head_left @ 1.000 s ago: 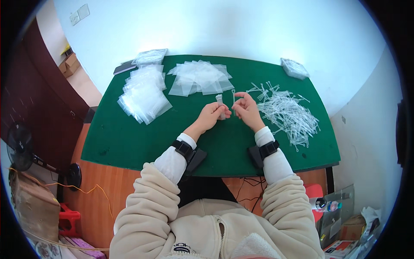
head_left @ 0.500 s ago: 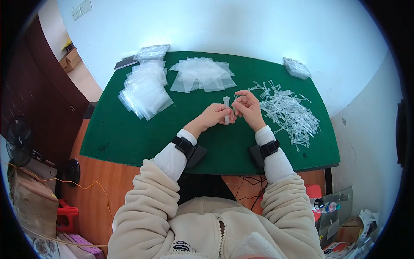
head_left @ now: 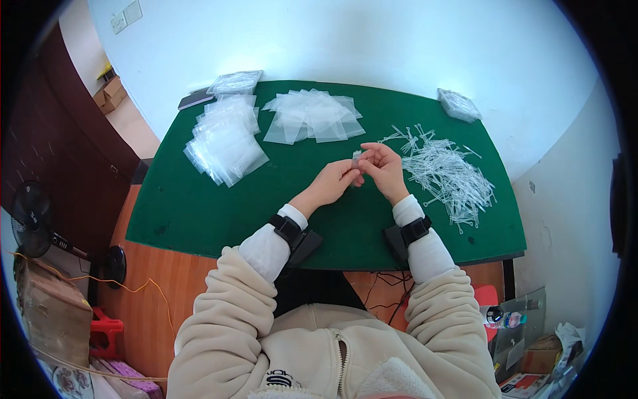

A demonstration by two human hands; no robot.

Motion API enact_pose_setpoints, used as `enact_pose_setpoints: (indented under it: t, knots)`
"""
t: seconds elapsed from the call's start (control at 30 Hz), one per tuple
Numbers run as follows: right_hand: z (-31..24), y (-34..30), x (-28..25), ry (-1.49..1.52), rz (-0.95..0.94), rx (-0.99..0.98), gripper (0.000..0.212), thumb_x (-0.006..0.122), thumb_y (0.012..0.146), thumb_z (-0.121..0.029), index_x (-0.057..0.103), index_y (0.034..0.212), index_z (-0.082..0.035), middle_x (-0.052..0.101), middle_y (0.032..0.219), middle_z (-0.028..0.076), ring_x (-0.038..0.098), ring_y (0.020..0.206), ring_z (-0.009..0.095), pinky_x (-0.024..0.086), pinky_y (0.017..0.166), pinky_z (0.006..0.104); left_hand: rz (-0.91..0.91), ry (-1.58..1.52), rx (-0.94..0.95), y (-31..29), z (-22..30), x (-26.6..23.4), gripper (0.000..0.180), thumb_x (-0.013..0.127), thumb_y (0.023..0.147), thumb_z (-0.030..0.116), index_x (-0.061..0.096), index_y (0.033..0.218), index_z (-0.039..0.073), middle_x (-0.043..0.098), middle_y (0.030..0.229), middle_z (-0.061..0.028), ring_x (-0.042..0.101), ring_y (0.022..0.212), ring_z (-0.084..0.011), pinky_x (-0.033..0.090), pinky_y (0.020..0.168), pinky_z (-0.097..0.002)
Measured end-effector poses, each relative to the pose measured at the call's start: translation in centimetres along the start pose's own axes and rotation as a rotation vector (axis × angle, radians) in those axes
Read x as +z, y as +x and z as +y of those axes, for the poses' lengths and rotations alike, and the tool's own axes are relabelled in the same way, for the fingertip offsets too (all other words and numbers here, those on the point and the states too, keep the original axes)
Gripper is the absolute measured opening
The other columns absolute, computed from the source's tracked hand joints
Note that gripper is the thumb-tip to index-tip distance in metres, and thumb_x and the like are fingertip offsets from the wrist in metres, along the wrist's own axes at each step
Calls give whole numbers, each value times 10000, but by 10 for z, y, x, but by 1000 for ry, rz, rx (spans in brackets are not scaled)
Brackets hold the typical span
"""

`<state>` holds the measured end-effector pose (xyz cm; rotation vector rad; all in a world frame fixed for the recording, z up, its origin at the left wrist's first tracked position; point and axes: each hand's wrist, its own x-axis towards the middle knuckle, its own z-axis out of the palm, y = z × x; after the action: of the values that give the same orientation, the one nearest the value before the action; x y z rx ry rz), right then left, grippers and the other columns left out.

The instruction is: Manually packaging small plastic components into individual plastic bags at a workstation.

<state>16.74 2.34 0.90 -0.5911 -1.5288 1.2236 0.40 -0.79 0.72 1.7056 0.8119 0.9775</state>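
Observation:
Over the middle of the green table, my left hand [head_left: 332, 181] is closed around a small upright bundle of clear plastic sticks [head_left: 357, 155]; only its top end shows above the fingers. My right hand [head_left: 384, 169] meets it from the right, thumb and forefinger pinching at the bundle's upper part. Fingers cover most of the bundle, so how many sticks are in it cannot be made out. Just beyond my right hand spreads a large loose pile of clear plastic sticks with small ring ends [head_left: 452, 176].
Flat clear plastic bags lie fanned in a left stack [head_left: 226, 143] and a back-centre stack [head_left: 312, 116]. Wrapped clear packs stand at the back left [head_left: 236, 82] and back right [head_left: 458, 105]. A dark flat case [head_left: 195, 99] sits at the far left edge, and a wall rises behind the table.
My hands have come together. The right hand has brought the stick it pinched against the bundle in the left, and the bundle now sits lower in the fingers, more covered.

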Motion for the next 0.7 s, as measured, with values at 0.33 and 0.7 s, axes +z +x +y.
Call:
enact_pose_setpoints:
  t: [0.33, 0.7]
  knots:
    - [16, 11, -12, -149, 34, 21, 194, 619, 777, -61, 584, 961, -8, 634, 855, 57, 595, 790, 127, 479, 708, 260, 211, 243, 66, 1, -11, -2, 178, 454, 880, 103, 572, 926, -23, 634, 835, -95, 608, 759, -174, 472, 709, -282]
    - [43, 66, 46, -1362, -207, -429, 503, 601, 792, -292, 456, 1204, -44, 536, 1145, 144, 474, 1090, 303, 381, 906, 396, 792, -293, 167, 7, -17, -65, 213, 429, 918, 140, 540, 966, -36, 625, 897, -114, 612, 796, -175, 471, 693, -266]
